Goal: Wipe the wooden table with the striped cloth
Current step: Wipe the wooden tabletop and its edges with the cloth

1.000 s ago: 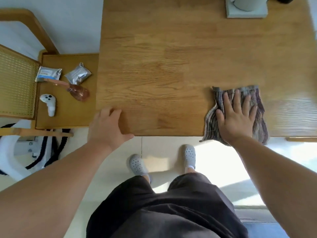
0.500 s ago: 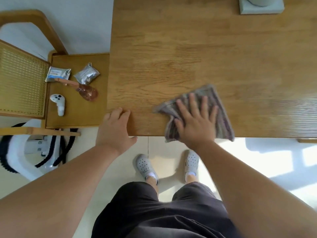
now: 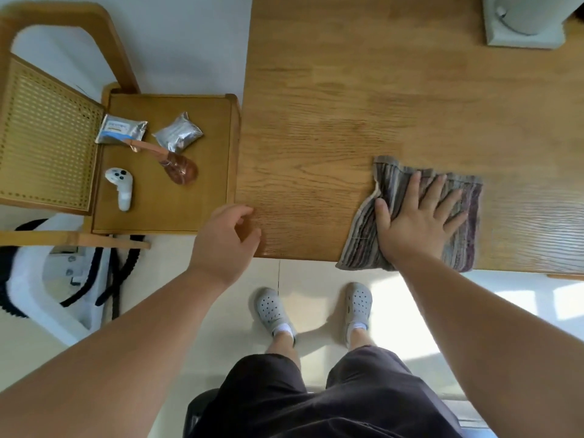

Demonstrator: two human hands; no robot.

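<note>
- Since half a second ago the striped cloth (image 3: 420, 216) has slid rightward along the near edge, back toward where it lay a second ago, while the left hand (image 3: 226, 240) has stayed at the table's near left corner.
- Right hand (image 3: 417, 221) lies flat on the cloth, palm down, fingers (image 3: 437, 192) spread and pointing away from the person; it presses rather than pinches.
- Left hand is loosely curled, fingers half bent, holding nothing, thumb side touching the corner of the wooden table (image 3: 395, 105).
- Cloth sits roughly square on the near edge, its stripes running near to far; its near hem droops over the edge, and its left side is rumpled.
- Beside the table on the left, a chair seat (image 3: 202, 213) carries a white controller (image 3: 121, 186), two foil packets (image 3: 178, 134) and a brownish scoop-like item (image 3: 180, 169).
- Farther off, at the table's far right, stands a pale grey base (image 3: 524, 39), well apart from the cloth.
</note>
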